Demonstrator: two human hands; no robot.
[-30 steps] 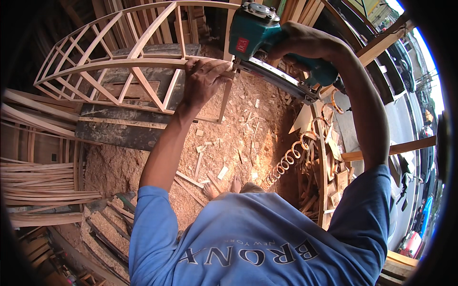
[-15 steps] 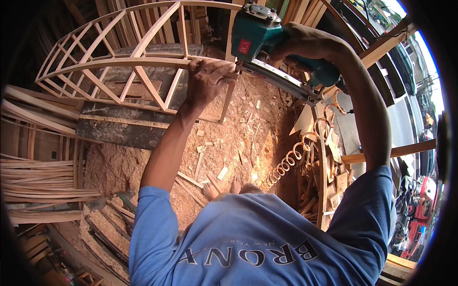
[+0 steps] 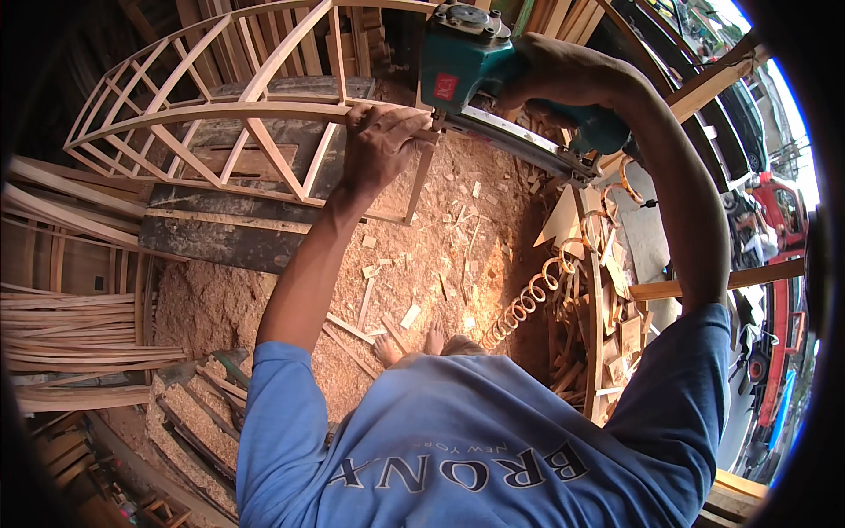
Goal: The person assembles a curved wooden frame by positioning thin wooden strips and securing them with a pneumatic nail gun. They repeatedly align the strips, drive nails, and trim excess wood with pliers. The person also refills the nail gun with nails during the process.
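Note:
A curved lattice frame of thin wooden strips (image 3: pixel 255 110) stretches from the far left to the upper middle, partly over a dark bench. My left hand (image 3: pixel 380 145) is closed around the near strip by the frame's right end. In my right hand (image 3: pixel 572 79) is a teal pneumatic nail gun (image 3: pixel 466 66), my fingers wrapped round its handle. The gun's nose meets the frame's corner, just right of my left fingers. Whether the trigger is pressed is hidden.
An orange coiled air hose (image 3: pixel 528 299) hangs from the gun toward my feet. Sawdust and offcuts cover the floor (image 3: pixel 440 229). Scrap wood (image 3: pixel 616 343) is heaped at the right, and long strips (image 3: pixel 79 326) are stacked at the left. The dark bench (image 3: pixel 220 246) stands under the frame.
The nail gun has shifted slightly left with my right hand. My left hand keeps its hold on the frame. Beyond the workshop at the right, a red vehicle has moved further into view.

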